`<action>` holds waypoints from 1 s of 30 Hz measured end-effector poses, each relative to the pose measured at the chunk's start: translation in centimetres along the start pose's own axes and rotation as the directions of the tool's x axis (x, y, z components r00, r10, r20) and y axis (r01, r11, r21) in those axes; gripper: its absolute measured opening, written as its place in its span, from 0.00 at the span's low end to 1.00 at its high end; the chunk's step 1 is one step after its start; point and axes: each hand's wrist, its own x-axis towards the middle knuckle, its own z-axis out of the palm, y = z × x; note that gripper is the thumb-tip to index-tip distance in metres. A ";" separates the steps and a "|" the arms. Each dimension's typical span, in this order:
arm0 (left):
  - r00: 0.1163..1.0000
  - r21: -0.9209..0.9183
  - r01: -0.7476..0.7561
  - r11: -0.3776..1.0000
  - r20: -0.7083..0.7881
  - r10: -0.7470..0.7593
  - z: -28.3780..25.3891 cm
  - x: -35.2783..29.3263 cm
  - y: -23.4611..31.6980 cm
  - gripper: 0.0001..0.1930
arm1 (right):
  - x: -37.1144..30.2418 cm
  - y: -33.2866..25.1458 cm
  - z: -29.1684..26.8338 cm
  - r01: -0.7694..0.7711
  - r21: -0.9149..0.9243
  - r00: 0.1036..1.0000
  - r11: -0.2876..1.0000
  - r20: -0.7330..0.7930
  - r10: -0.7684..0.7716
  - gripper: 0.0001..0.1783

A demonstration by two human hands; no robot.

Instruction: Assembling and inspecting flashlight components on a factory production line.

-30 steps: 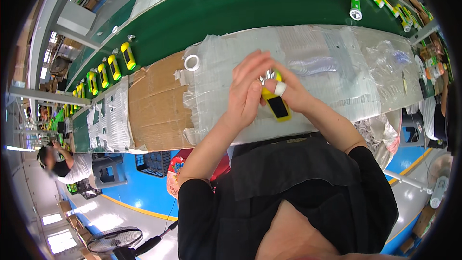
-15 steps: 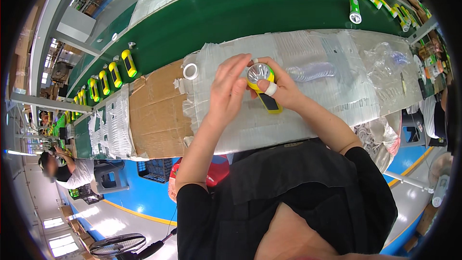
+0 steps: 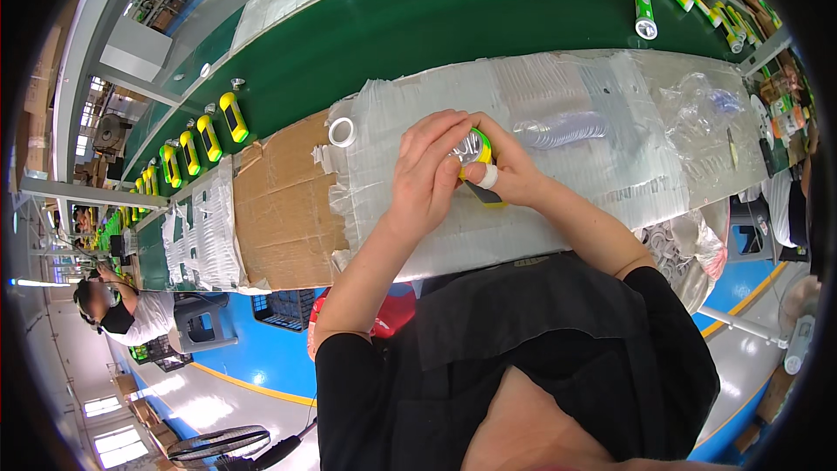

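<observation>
A yellow and black flashlight (image 3: 484, 193) with a shiny round reflector is held between both hands above the plastic-covered work surface. My right hand (image 3: 513, 167) is closed around it, with white tape on the thumb, which presses near the head's rim. My left hand (image 3: 427, 170) wraps its bent fingers over the left side of the head, hiding part of the reflector. A green edge shows around the head at the top. To the right of the hands lies a row of stacked clear discs (image 3: 562, 131). On the left is a white ring (image 3: 343, 132).
Several yellow flashlights (image 3: 208, 138) stand at the left along the green belt (image 3: 436, 22). A green flashlight (image 3: 644, 16) and more yellow ones lie far right. Brown cardboard (image 3: 283, 209) covers the left of the surface; clear plastic bags (image 3: 697, 113) lie right. A co-worker (image 3: 131, 310) sits far left.
My left hand has closed from nearly flat fingers to fingers bent over the flashlight's head. Both hands and the flashlight have come slightly lower, and a green edge now shows on the head.
</observation>
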 end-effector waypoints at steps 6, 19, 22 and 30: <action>0.998 0.068 0.040 0.997 -0.049 -0.037 0.1 0.2 -0.1 0.17 | 0.1 -0.6 0.7 -0.122 0.172 0.990 0.978 -0.049 0.132 0.28; 0.790 -0.727 0.563 0.393 0.333 -0.515 0.2 0.6 1.1 0.37 | -0.1 -0.3 0.5 -0.117 0.117 0.993 0.986 0.024 0.115 0.31; 0.762 -0.727 0.596 0.341 0.378 -0.526 0.2 0.9 1.5 0.41 | -0.1 0.1 0.4 -0.088 0.120 0.996 0.989 0.038 0.084 0.30; 0.795 -0.161 0.582 0.797 -0.095 -0.600 -3.8 -0.6 -4.3 0.32 | 0.7 -0.6 -0.3 -0.043 0.163 0.998 0.986 -0.028 0.048 0.22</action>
